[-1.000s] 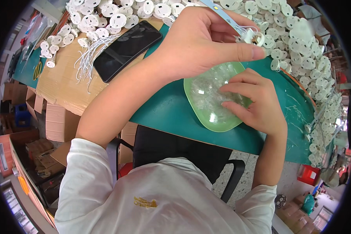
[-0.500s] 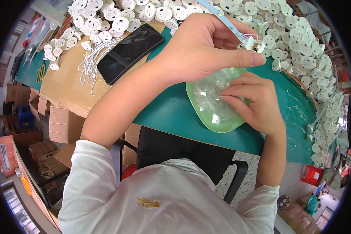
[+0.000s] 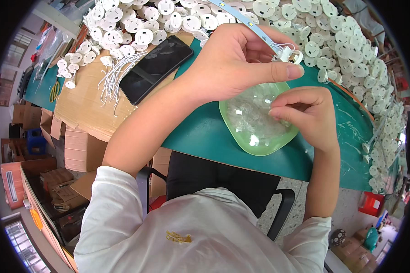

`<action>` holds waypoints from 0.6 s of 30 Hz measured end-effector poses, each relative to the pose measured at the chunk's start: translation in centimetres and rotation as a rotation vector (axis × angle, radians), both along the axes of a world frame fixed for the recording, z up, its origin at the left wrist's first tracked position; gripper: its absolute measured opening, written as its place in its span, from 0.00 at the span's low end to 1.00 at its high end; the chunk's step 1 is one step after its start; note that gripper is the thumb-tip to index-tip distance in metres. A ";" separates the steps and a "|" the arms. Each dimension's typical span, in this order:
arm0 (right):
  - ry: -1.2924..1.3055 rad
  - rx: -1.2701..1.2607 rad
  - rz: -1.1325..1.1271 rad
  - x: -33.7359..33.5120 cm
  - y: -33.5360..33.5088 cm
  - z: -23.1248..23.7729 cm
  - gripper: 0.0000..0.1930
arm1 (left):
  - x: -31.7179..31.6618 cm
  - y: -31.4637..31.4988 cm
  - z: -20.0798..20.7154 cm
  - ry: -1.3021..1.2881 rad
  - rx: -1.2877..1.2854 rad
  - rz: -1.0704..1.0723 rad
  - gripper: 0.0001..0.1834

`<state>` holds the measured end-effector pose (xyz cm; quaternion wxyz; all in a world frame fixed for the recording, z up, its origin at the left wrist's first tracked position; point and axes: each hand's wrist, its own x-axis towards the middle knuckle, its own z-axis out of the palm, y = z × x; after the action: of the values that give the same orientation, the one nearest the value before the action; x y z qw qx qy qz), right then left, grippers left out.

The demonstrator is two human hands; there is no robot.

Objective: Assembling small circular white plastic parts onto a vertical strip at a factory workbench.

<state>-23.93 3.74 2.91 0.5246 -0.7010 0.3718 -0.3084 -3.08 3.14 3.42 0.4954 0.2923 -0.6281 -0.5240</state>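
My left hand [image 3: 241, 63] is closed around a narrow LED strip [image 3: 248, 21], thumb below and fingers behind. At the strip's near end, by my thumb tip, sits a small white plastic piece [image 3: 285, 54] with thin white wires. My right hand [image 3: 312, 113] is over the right side of a light green bowl [image 3: 250, 149], thumb and index finger pinched together. Whatever lies between those fingertips is too small to make out. Small clear plastic pieces [image 3: 250, 113] fill the bowl, which stands near the table's front edge, below my left hand.
Many round white caps [image 3: 200, 11] are heaped along the far and right sides of the green table [image 3: 196, 136]. A black phone [image 3: 157, 69] and a bundle of white wires [image 3: 116, 82] lie on cardboard [image 3: 79, 107] at the left. Scissors [image 3: 54, 92] lie farther left.
My right hand has moved slightly right over the bowl, its fingertips still pinched. My left hand still holds the LED strip, and the whole view has shifted a little.
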 end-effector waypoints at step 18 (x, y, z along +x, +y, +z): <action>-0.070 0.033 0.053 -0.7 -0.5 -0.1 0.05 | -0.8 -0.6 -0.3 0.072 -0.014 0.050 0.16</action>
<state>-24.63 3.21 2.83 0.5567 -0.6908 0.3395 -0.3124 -3.93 2.54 3.12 0.5329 0.2853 -0.6059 -0.5172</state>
